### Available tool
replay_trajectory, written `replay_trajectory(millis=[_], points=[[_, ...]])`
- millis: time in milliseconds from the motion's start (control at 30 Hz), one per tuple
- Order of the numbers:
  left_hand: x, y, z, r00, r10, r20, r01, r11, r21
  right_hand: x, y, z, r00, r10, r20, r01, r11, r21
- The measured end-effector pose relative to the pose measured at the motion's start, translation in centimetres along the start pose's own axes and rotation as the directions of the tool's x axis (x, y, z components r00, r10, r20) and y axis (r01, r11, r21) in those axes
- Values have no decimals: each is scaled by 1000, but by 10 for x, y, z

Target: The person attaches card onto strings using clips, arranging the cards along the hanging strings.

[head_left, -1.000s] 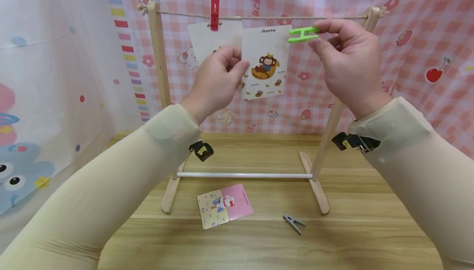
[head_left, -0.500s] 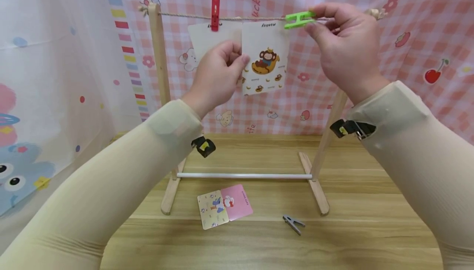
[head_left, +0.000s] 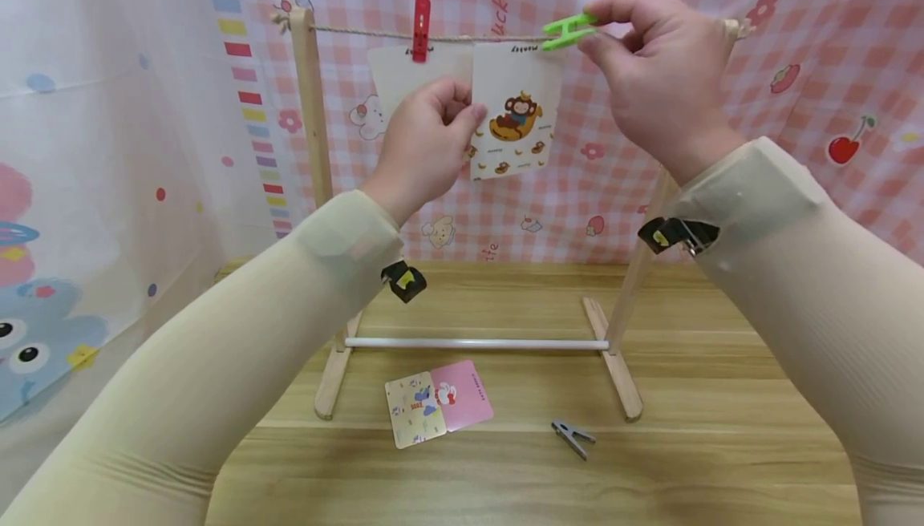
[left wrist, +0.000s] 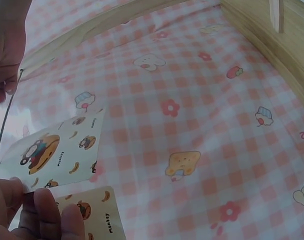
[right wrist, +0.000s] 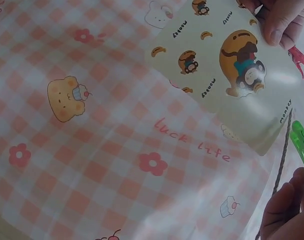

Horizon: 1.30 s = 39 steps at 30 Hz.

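Observation:
My left hand [head_left: 426, 141] pinches the left edge of a white monkey card [head_left: 505, 81] between thumb and fingers. The card hangs upright, its top edge near the rope [head_left: 354, 29]. At its upper right my right hand [head_left: 660, 69] pinches a green clothespin [head_left: 566, 32] by the handle ends. The clothespin's tips point left, at the rope and the card's top; whether they touch the card I cannot tell. To the left, a red clothespin [head_left: 422, 25] holds a second monkey card [head_left: 393, 73] on the rope, partly hidden behind my left hand.
The rope runs between two wooden posts [head_left: 312, 109], joined low down by a white rod [head_left: 476, 343]. On the wooden table [head_left: 505, 486] lie a yellow card [head_left: 404, 422], a pink card [head_left: 469, 402] and a grey clothespin [head_left: 573, 438]. Behind hangs a checked cloth [head_left: 621, 189].
My right hand has moved up and left with the green clothespin, bringing it to the rope and the card's top. My left hand has raised the monkey card slightly.

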<state>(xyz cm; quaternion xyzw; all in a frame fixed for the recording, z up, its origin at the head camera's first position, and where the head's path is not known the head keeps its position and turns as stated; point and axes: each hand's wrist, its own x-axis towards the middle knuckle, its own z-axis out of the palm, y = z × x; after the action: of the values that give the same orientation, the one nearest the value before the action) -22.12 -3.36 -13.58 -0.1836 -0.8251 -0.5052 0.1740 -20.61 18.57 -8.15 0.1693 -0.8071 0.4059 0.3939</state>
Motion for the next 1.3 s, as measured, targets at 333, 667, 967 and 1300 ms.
replay_trajectory(millis=[333, 667, 967, 1300], points=[[2, -1, 2, 999, -45, -2, 45, 999, 5, 3, -5, 2, 997, 31, 74, -25, 996, -84], [3, -3, 2, 998, -59, 0, 59, 998, 16, 3, -9, 7, 993, 19, 117, -6, 993, -115], [4, -4, 2, 999, -48, -3, 48, 998, 26, 4, -9, 8, 988, 25, 150, 2, 984, -178], [5, -7, 1, 999, -33, -14, 34, 994, 103, 1, -8, 9, 984, -1, 178, 43, 972, -233]])
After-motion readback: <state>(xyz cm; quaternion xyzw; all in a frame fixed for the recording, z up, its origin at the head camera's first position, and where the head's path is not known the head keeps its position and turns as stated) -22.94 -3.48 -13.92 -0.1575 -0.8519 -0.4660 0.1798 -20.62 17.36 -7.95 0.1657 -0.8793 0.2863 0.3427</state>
